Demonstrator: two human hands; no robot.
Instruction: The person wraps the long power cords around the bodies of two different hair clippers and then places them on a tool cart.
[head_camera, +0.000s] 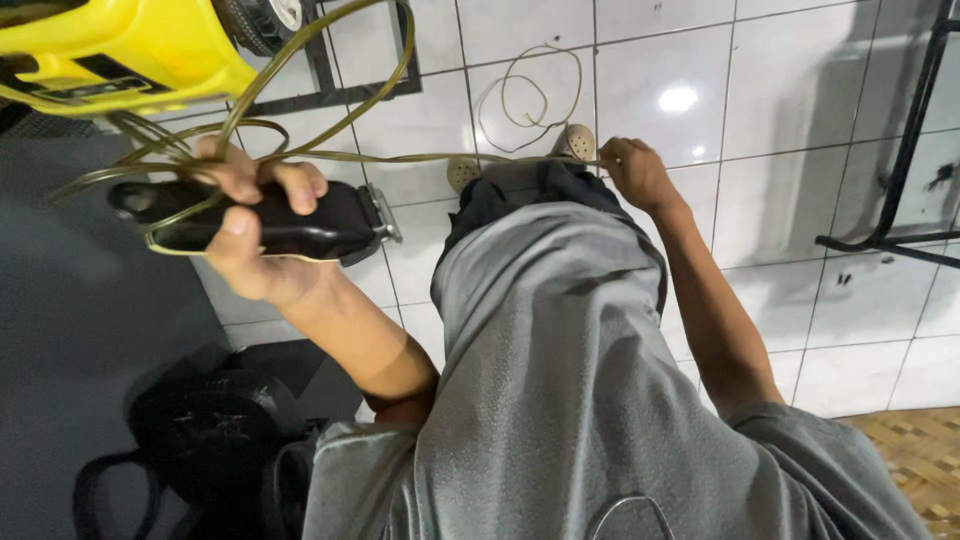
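My left hand (255, 235) grips a black electric hair clipper (300, 225) with a metal blade at its right end. Loops of thin olive-coloured cord (180, 150) are wound around the clipper and my fingers. One strand of the cord (440, 157) runs taut to the right, where my right hand (632, 172) pinches it out in front of me. A loose coil of the cord (525, 95) hangs beyond, over the white tiles. My grey shirt fills the lower middle of the view.
A yellow plastic object (120, 45) sits at top left above a black metal frame (330, 80). A black bag (210, 430) lies at lower left on a dark mat. A black metal stand (900, 170) is at right. Two sandalled feet (575, 145) stand on the white tiled floor (800, 90).
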